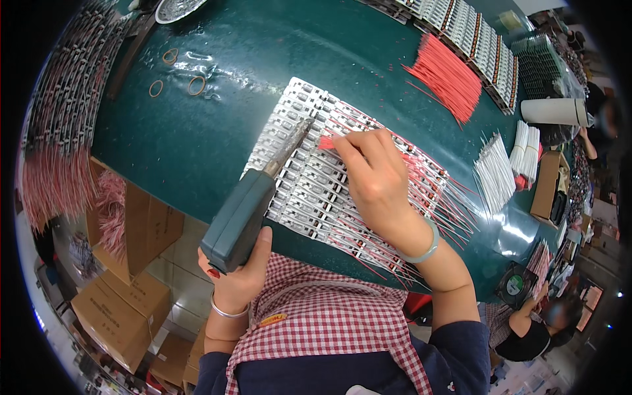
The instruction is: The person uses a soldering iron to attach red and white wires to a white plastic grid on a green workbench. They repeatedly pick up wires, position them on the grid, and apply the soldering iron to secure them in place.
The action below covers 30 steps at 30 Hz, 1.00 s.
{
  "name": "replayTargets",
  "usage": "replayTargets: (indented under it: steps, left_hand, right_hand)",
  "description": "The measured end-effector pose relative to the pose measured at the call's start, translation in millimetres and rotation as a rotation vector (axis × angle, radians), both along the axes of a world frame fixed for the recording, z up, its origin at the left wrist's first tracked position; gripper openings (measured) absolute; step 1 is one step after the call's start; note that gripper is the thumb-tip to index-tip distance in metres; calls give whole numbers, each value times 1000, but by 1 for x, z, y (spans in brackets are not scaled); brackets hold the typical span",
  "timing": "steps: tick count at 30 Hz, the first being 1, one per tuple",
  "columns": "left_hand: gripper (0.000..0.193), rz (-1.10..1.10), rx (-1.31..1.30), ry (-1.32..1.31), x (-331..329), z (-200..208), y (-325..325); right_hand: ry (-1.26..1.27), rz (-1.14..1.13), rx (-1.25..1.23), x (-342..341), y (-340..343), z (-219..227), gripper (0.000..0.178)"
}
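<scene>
My left hand (240, 283) is wrapped round the handle of a dark green soldering gun (240, 220). Its long, stained metal tip (289, 148) reaches over a panel of small white parts (289, 204) set in rows on the green table. Close to the right of the tip, my right hand (376, 181) pinches the ends of short red wires (326, 143) between thumb and fingers. Red and white wires (447, 204) trail from the panel's right side, partly under my right wrist. What the tip touches is too small to tell.
A pile of red wires (451, 79) lies at the far right, with white wires (494, 172) nearer. Rubber bands (196, 85) and a metal bowl (178, 8) are at the far left. Cartons (122, 316) stand below left. A small fan (515, 283) and another person (526, 336) are at right.
</scene>
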<state>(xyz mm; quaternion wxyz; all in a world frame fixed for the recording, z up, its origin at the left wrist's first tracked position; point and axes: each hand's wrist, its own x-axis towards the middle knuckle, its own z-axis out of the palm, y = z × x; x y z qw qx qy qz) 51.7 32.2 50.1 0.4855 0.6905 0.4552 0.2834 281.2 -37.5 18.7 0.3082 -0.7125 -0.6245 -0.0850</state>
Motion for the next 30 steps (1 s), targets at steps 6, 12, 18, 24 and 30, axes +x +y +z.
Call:
replayTargets:
  steps: [6, 12, 18, 24, 30]
  left_hand:
    - [22, -120, 145, -11, 0, -1, 5]
    - [20, -153, 103, 3, 1, 3, 6]
    - [19, -159, 94, -10, 2, 5, 6]
    - [18, -146, -6, 10, 1, 7, 4]
    - [18, -133, 70, 15, -4, 2, 3]
  right_hand:
    - [13, -6, -20, -3, -1, -4, 33]
    - [-5, -6, -26, -5, 0, -5, 32]
    - [-14, 2, -37, -6, 1, -3, 30]
    - [-15, 3, -46, -7, 1, -3, 29]
    - [-14, 12, -58, -8, 2, 0, 28]
